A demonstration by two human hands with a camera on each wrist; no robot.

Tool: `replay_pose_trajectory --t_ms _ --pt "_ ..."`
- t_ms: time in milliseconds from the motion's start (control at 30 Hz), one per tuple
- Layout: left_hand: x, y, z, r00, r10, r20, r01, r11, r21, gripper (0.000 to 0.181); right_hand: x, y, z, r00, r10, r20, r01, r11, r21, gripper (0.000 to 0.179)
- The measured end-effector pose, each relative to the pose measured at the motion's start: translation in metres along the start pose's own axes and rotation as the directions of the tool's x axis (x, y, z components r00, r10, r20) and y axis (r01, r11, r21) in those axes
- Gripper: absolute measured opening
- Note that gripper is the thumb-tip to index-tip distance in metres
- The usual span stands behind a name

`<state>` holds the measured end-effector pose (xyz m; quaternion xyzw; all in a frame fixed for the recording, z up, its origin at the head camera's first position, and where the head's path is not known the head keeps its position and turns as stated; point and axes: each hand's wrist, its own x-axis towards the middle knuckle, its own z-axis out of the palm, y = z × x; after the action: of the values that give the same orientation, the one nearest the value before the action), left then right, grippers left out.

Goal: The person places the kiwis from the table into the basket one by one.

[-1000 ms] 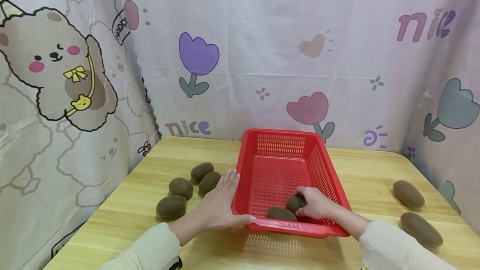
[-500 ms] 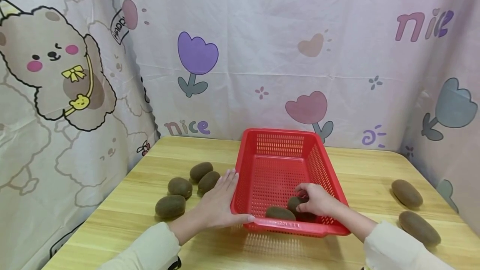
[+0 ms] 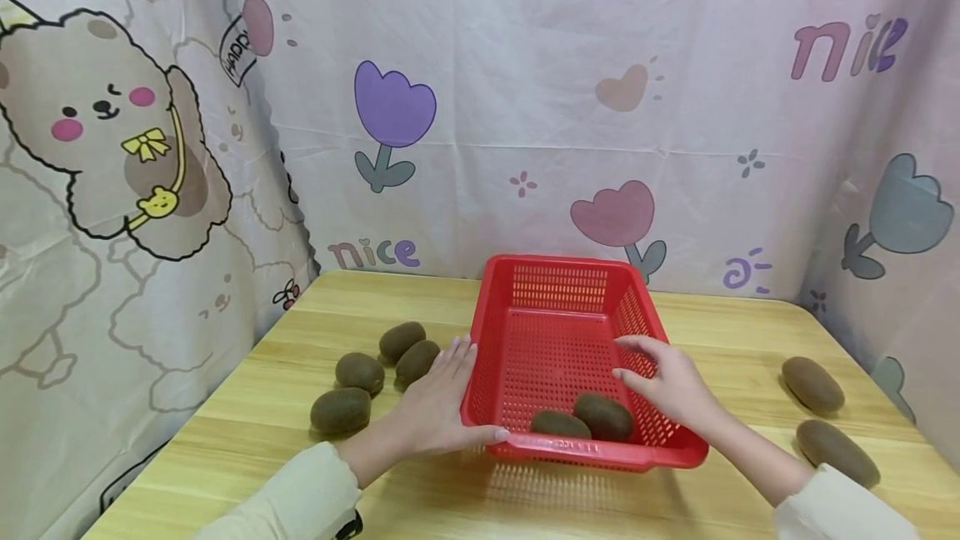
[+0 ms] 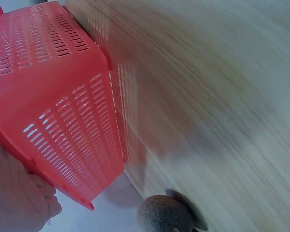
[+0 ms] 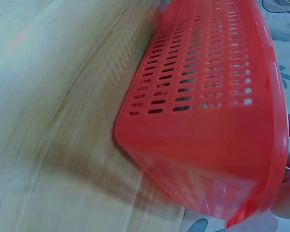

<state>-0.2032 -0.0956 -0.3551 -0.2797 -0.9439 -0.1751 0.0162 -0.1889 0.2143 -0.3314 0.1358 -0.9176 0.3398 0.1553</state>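
A red perforated plastic basket point(image 3: 555, 348) stands on the wooden table, with two brown kiwifruits lying in its near end: a left kiwifruit point(image 3: 559, 423) and a right kiwifruit point(image 3: 604, 417). My left hand point(image 3: 444, 407) rests along the basket's left rim near the front corner, fingers straight, thumb on the front rim. Over the basket's right side is my right hand point(image 3: 667, 377), holding nothing, its thumb and fingers spread apart above the right kiwifruit. In the left wrist view, the left hand point(image 4: 19, 193) touches the basket rim from outside.
Left of the basket lie several kiwifruits point(image 3: 360, 375) in a loose group. Two more, a far kiwifruit point(image 3: 813, 385) and a near kiwifruit point(image 3: 837, 452), lie at the table's right side. A printed curtain point(image 3: 495, 90) hangs behind the table point(image 3: 262, 423).
My right hand has let go of the right kiwifruit, which now lies in the basket, and has risen to the right with fingers spread. The left hand stays on the rim.
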Motion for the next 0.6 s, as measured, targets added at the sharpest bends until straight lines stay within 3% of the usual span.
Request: replay_pose_trajectory --t_ms 133,400,600 --pt "0.0 0.0 0.0 1.0 0.005 0.0 -0.005 1.0 0.0 0.109 -0.004 0.005 -0.006 0.998 -0.003 -0.068 0.002 1.0 -0.021 0.043" --pt "-0.001 0.0 0.001 1.0 0.001 0.0 -0.001 1.0 -0.002 0.11 -0.014 0.017 -0.019 0.99 0.067 -0.123 -0.068 0.998 -0.008 0.052" --pt "-0.001 0.0 0.0 1.0 0.001 -0.002 -0.001 1.0 0.002 0.111 -0.022 0.031 -0.024 0.977 0.033 -0.212 -0.049 0.996 -0.071 0.055"
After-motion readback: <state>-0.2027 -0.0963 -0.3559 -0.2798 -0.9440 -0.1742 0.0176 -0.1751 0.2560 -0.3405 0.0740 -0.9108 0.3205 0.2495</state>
